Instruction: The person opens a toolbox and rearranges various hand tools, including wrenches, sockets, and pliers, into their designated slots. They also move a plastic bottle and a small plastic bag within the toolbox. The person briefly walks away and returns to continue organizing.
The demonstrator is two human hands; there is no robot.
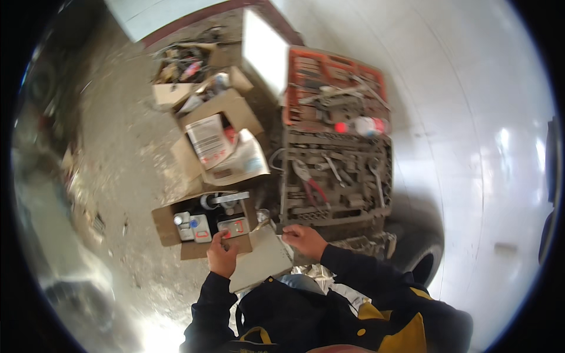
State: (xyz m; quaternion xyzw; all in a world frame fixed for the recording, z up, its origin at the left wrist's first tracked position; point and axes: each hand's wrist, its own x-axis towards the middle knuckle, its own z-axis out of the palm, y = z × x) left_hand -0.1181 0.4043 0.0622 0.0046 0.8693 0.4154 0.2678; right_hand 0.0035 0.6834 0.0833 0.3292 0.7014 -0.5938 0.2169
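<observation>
My left hand (222,257) is at the near side of an open cardboard box (166,228), thumb and index finger apart, fingertips close to the red cap of a white bottle (236,227). Whether they touch the cap is unclear. White bottles (202,229) with blue and white caps stand beside it in the box, with a roll and a long pale item behind them. My right hand (305,240) is closed, its fingers curled over the right edge of a flat pale box (262,259) in front of me. Anything inside those fingers is too small to make out.
To the right lie a socket set case (335,176) with red-handled pliers (309,181), an orange tool case (306,73) and a clear bottle (369,126) with a red cap. Farther off stand more cartons (229,109) with papers and scrap. A tire (418,256) is at right.
</observation>
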